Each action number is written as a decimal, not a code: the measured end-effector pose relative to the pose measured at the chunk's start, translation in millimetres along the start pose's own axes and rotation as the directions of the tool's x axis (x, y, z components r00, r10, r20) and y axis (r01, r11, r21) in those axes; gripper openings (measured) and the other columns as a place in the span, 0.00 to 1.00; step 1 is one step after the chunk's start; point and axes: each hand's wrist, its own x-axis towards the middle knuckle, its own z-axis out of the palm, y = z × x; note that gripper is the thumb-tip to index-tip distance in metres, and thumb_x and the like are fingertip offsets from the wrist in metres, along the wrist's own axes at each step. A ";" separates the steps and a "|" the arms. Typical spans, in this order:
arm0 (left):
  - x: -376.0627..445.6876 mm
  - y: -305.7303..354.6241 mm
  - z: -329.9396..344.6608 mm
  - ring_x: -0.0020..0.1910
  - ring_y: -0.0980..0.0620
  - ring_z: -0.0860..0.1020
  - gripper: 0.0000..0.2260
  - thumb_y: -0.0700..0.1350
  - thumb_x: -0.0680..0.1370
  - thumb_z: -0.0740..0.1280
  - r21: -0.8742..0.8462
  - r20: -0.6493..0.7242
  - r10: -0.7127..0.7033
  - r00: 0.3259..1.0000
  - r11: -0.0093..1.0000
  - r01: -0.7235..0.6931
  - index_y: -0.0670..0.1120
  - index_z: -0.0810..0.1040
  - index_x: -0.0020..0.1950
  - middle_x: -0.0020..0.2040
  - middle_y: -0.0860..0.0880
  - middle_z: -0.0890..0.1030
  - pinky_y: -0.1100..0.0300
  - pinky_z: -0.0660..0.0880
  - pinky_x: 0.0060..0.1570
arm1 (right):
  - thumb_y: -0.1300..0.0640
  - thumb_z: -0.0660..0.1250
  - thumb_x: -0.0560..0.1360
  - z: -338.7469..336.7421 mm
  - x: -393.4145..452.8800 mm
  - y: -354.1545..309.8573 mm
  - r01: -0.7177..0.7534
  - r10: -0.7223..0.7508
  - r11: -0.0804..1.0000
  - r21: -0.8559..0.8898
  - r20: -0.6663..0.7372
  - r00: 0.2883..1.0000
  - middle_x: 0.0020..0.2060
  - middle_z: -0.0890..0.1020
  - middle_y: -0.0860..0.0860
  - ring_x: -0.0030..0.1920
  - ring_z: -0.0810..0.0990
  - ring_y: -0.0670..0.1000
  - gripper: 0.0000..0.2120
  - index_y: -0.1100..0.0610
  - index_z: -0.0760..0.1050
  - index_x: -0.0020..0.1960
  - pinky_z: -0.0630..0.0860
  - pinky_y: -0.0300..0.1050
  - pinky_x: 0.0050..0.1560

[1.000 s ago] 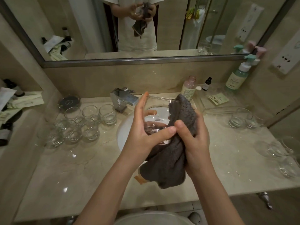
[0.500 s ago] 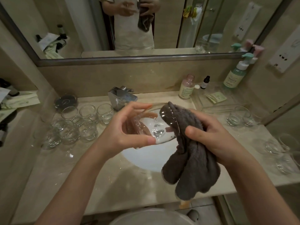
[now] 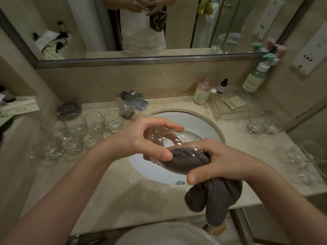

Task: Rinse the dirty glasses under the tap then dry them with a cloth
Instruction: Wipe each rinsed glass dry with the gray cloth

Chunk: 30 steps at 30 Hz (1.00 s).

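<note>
Over the sink (image 3: 208,124), the left hand (image 3: 141,140) holds a clear glass (image 3: 169,149) on its side, the thumb and the curled fingers (image 3: 169,125) around its base. The right hand (image 3: 224,160) pinches the grey cloth (image 3: 214,197) and pushes part of it inside the glass mouth. More glasses (image 3: 83,133) stand on the counter (image 3: 123,197) left of the tap (image 3: 131,103), and others (image 3: 258,123) at the right

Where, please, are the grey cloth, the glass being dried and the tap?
grey cloth (image 3: 215,200): head view, on its hanging folds.
glass (image 3: 160,138): head view, on its clear wall.
tap (image 3: 131,102): head view, on its chrome spout.
</note>
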 end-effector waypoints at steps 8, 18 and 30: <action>1.9 -14.5 9.3 0.56 0.32 0.78 0.27 0.51 0.58 0.77 -0.059 0.044 -0.037 0.998 0.997 0.040 0.53 0.83 0.58 0.55 0.47 0.84 0.24 0.71 0.50 | 0.54 0.72 0.70 12.7 -4.8 8.3 -0.070 0.074 0.993 -0.092 0.033 0.997 0.39 0.81 0.40 0.42 0.80 0.41 0.13 0.40 0.78 0.52 0.73 0.35 0.45; -1.7 -15.7 14.5 0.64 0.48 0.77 0.36 0.56 0.57 0.81 -0.071 0.169 0.026 0.985 0.997 -0.014 0.62 0.75 0.65 0.65 0.52 0.78 0.46 0.78 0.57 | 0.54 0.68 0.72 3.5 -10.3 22.1 -0.067 0.047 0.983 0.173 0.113 0.992 0.51 0.82 0.66 0.53 0.81 0.65 0.21 0.68 0.76 0.58 0.75 0.59 0.57; -5.6 -9.5 35.6 0.42 0.42 0.85 0.26 0.44 0.55 0.75 -0.516 0.040 -0.175 0.984 0.839 0.170 0.51 0.85 0.53 0.58 0.42 0.82 0.52 0.80 0.31 | 0.61 0.74 0.70 -8.1 -10.9 -1.6 -0.048 0.011 0.983 0.178 0.200 0.980 0.40 0.81 0.40 0.42 0.80 0.40 0.13 0.44 0.79 0.47 0.74 0.32 0.45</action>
